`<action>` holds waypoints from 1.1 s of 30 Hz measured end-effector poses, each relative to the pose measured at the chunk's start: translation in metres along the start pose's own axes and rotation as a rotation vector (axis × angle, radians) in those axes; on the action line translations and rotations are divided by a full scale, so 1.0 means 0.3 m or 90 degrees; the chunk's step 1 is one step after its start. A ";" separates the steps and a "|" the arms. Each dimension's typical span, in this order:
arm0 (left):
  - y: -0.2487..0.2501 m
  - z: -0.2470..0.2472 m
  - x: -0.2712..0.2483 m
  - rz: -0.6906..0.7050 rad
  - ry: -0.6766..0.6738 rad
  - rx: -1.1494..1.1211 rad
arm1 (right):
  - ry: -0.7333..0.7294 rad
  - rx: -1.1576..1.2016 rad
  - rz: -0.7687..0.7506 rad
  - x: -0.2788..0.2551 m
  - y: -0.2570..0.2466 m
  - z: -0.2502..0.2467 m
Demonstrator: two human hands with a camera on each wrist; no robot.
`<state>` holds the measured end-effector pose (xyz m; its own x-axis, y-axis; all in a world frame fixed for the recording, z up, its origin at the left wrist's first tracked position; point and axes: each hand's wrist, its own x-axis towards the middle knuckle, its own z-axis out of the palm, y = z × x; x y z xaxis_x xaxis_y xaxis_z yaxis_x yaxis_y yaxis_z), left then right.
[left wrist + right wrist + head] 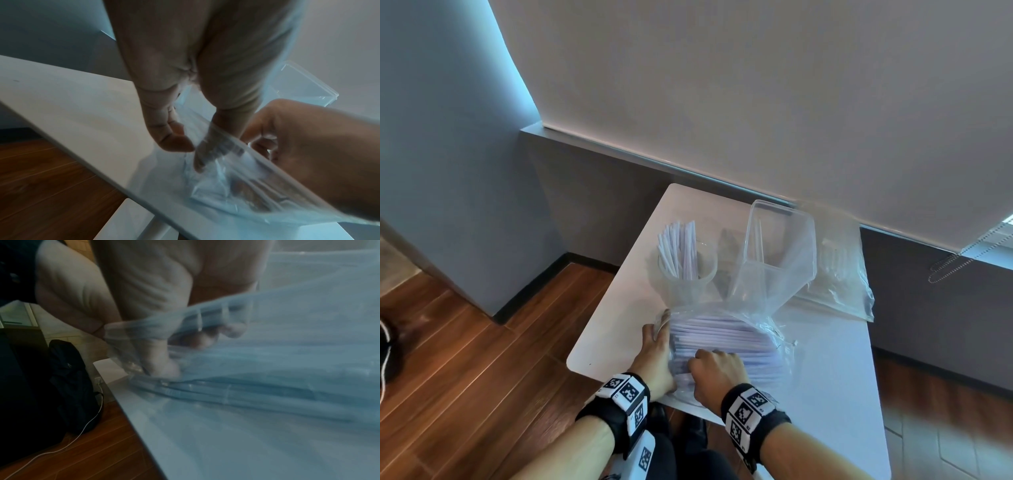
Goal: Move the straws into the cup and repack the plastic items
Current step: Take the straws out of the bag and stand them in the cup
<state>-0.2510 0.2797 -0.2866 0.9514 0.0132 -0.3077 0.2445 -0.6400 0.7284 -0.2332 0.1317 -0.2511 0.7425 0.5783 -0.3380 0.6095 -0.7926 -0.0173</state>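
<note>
A clear zip bag full of white straws lies at the near edge of the white table. My left hand pinches the bag's left edge between thumb and fingers. My right hand curls round the bag's open zip edge, its thumb pressing down on the plastic. Behind the bag stands a clear cup holding a bunch of white straws. A clear square container leans beside it.
A second clear bag with plastic items lies at the table's back right, against the wall. Wood floor runs left of the table. A black backpack with a white cable sits on the floor by the near table edge.
</note>
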 end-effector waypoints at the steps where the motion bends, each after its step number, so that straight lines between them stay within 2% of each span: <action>1: 0.000 -0.001 0.000 0.002 0.000 0.001 | -0.006 -0.006 0.001 0.000 -0.002 -0.004; 12: 0.005 0.000 -0.010 0.005 -0.002 0.016 | -0.038 -0.044 -0.036 0.012 0.000 -0.015; 16: 0.010 -0.003 -0.007 0.003 -0.005 0.010 | -0.003 -0.035 -0.021 0.010 -0.015 0.010; 23: 0.010 0.004 -0.012 0.003 -0.005 -0.012 | -0.025 -0.096 -0.031 0.007 -0.048 0.025; 29: 0.018 -0.002 -0.009 0.006 -0.007 -0.010 | 0.014 -0.065 -0.021 0.011 -0.046 0.040; 33: 0.022 -0.007 -0.008 -0.008 -0.015 -0.012 | -0.010 -0.070 -0.014 0.012 -0.055 0.033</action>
<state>-0.2512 0.2770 -0.2797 0.9438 0.0024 -0.3306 0.2594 -0.6254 0.7359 -0.2434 0.1448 -0.2612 0.7242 0.5918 -0.3539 0.6533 -0.7532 0.0773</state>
